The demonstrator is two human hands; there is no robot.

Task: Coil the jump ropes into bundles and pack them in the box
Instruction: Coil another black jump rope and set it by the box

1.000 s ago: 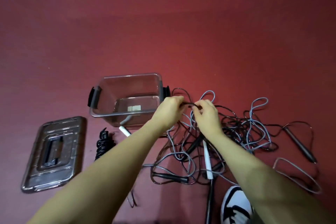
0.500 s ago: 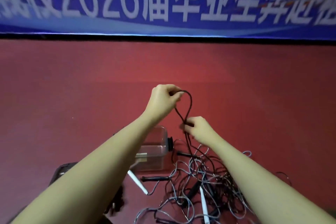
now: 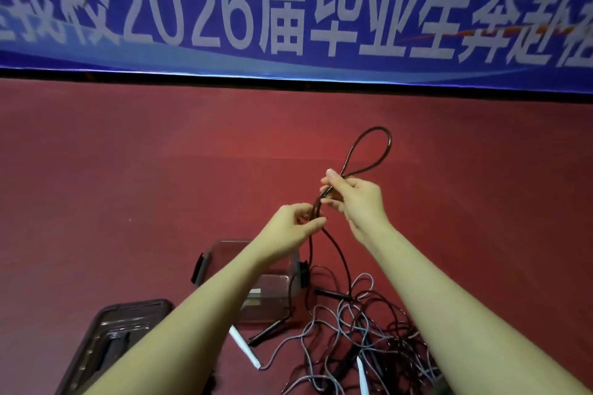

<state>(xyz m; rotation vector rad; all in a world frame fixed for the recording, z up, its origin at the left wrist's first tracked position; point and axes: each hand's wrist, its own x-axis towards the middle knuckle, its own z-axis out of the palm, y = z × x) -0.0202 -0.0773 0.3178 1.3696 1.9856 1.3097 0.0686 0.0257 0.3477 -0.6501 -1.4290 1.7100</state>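
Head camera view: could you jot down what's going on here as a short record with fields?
Right hand: pinches the dark jump rope, a loop standing above the fingers
Left hand: pinches the same rope lower down
Rope pile: dark and grey ropes tangled on the red floor
Clear box: open, lid lying beside it
Background: blue banner

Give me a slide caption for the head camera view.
Both hands lift a dark jump rope loop above the clear box.

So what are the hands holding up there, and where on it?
A dark jump rope, by its cord: the right hand pinches the base of a raised loop, and the left hand pinches the strands just below.
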